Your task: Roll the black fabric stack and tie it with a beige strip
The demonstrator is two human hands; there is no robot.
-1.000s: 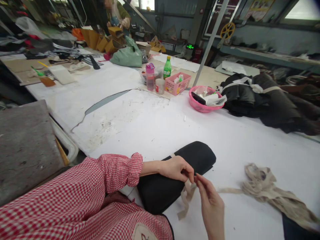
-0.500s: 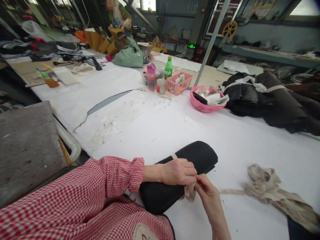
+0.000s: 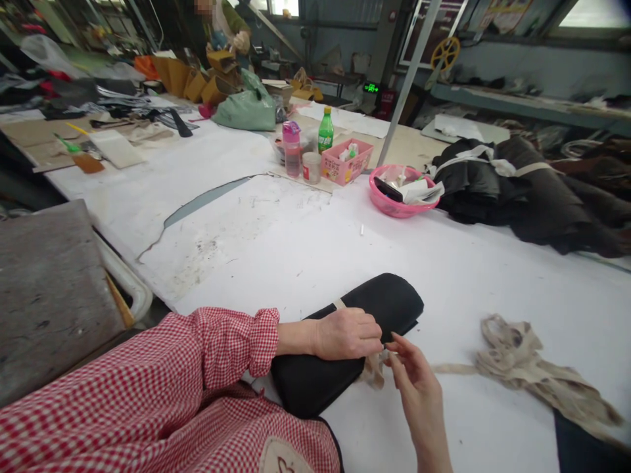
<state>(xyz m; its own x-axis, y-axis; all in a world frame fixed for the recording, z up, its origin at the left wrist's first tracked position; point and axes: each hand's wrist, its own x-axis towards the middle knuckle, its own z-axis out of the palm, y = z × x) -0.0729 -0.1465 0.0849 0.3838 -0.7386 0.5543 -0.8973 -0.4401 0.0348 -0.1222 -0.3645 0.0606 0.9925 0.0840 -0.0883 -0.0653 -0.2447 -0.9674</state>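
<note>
A rolled or folded black cloth bundle (image 3: 389, 302) lies at a slant on the white-covered table. Around its middle runs a beige cloth strip (image 3: 373, 371), whose loose ends hang at the near side. My left hand (image 3: 348, 334) rests across the bundle, its fingers curled closed on the strip. Just to the right, my right hand (image 3: 414, 371) holds thumb and fingertips close together at the strip's knot area, touching it. The exact grip at the fingertips is partly hidden. Right of that hand lies a tangled heap of beige strips (image 3: 513, 351), one tail stretching toward my wrist.
A pink basin (image 3: 401, 207), pink box (image 3: 345, 164), green bottle (image 3: 326, 131) and purple-lidded bottle (image 3: 291, 151) stand farther back. Large black cloth bundles (image 3: 522, 190) lie at right. Dark cloth (image 3: 586, 447) sits near right. Another person (image 3: 229, 29) stands far behind.
My right hand's fingers have spread a little and shifted slightly at the strip. My left hand stays on the bundle. The whole view has moved slightly.
</note>
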